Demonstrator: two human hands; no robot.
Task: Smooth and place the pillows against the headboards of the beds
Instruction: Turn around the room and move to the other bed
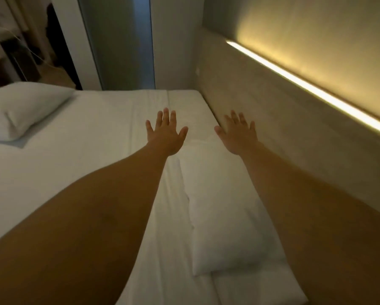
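Dim bedroom: white bed (pixel 74 164), one pillow (pixel 224 205) lying along the lit headboard (pixel 272 119) at right, another pillow (pixel 24 111) far left; left hand (pixel 166 134) and right hand (pixel 239 135) hover with fingers spread, holding nothing

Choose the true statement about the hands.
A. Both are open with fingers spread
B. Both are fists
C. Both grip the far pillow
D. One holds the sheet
A: the left hand and right hand are open, fingers spread, holding nothing.
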